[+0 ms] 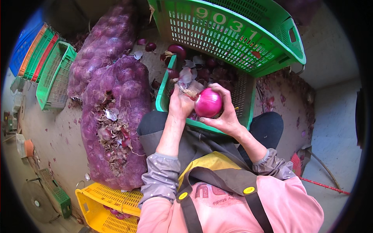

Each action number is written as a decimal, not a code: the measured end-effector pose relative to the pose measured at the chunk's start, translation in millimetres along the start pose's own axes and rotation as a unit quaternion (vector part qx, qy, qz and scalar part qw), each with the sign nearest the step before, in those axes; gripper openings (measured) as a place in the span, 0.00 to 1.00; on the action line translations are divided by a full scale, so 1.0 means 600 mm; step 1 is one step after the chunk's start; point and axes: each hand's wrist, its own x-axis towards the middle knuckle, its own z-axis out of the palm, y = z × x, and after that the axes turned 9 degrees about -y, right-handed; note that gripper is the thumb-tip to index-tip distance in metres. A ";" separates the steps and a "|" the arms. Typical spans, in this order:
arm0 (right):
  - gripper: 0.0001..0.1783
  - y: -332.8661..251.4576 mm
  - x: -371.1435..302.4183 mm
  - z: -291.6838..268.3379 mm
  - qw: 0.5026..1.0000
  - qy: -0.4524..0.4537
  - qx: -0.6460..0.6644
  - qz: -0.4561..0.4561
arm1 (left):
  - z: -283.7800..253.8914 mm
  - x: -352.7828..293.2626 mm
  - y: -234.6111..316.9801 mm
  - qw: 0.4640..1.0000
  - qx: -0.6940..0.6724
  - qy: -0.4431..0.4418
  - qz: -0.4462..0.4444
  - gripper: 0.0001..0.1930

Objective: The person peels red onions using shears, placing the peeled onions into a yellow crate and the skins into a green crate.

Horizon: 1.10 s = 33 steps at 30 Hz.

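Just above the near edge of the low green crate (161, 94), our right hand (227, 114) clasps the glossy red onion (209, 103), while our left hand (179, 105) sits at its left by papery skin (187, 77); we cannot tell whether those fingers grip. We seem to be peeling, so the next move likely calls for a steady right hold and the skin let fall inside

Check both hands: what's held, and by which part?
The right hand holds a red onion by its right side, fingers above, thumb below. The left hand is at the onion's left side; its grip is unclear.
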 end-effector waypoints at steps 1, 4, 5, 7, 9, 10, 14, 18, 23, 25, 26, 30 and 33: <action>0.50 0.002 0.003 0.000 1.000 0.009 0.018 0.006 | 0.022 -0.005 -0.010 0.998 -0.016 0.023 -0.060 0.27; 0.53 0.014 0.013 0.006 0.991 -0.096 0.078 0.057 | 0.039 -0.058 -0.031 0.971 0.167 0.157 -0.071 0.27; 0.48 0.015 0.018 0.010 0.979 -0.118 0.135 0.103 | 0.043 -0.079 -0.019 0.966 0.181 0.172 -0.067 0.25; 0.38 0.087 0.006 0.001 0.978 -0.104 -0.067 0.168 | 0.066 -0.120 0.008 0.964 0.199 0.172 -0.038 0.25; 0.45 0.186 -0.049 0.001 0.913 -0.162 -0.305 0.218 | 0.098 -0.176 0.036 0.969 0.205 0.136 0.023 0.29; 0.49 0.221 -0.079 0.004 0.878 -0.218 -0.328 0.272 | 0.109 -0.213 0.062 0.975 0.195 0.096 0.055 0.31; 0.48 0.310 -0.155 0.030 0.757 -0.378 -0.428 0.317 | 0.178 -0.419 0.164 0.825 0.292 0.310 0.371 0.24; 0.38 0.400 -0.177 0.052 0.726 -0.375 -0.523 0.244 | 0.188 -0.740 0.246 0.642 0.260 0.414 0.591 0.20; 0.34 0.298 -0.119 0.064 0.747 -0.382 -0.455 0.297 | 0.075 -1.126 0.161 0.511 0.139 0.529 0.663 0.22; 0.29 0.208 -0.086 0.043 0.754 -0.376 -0.421 0.336 | 0.027 -1.134 0.117 0.499 0.123 0.580 0.632 0.23; 0.29 0.181 -0.084 0.027 0.751 -0.365 -0.427 0.348 | 0.003 -1.126 0.100 0.549 0.110 0.553 0.617 0.22; 0.26 0.080 -0.082 -0.004 0.750 -0.375 -0.441 0.321 | -0.068 -1.162 0.092 0.252 0.165 0.749 0.590 0.20; 0.27 0.011 -0.096 -0.016 0.737 -0.417 -0.440 0.299 | 0.025 -1.082 0.177 -0.197 0.488 0.806 0.270 0.15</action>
